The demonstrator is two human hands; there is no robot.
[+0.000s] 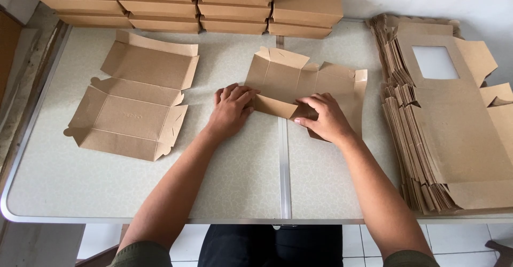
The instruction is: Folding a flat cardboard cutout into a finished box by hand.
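left hand [231,109]: flat, fingers pressing box blank [299,80] near flap
right hand [325,118]: pinching same flap's right end
hidden: blank's lower right, under right hand

A pale speckled table [107,187] with a metal seam down its middle carried a partly folded kraft box blank [299,80] at center, an opened box [133,101] at left, a stack of flat windowed blanks [454,133] at right, and stacked finished boxes [214,5] along the top edge.
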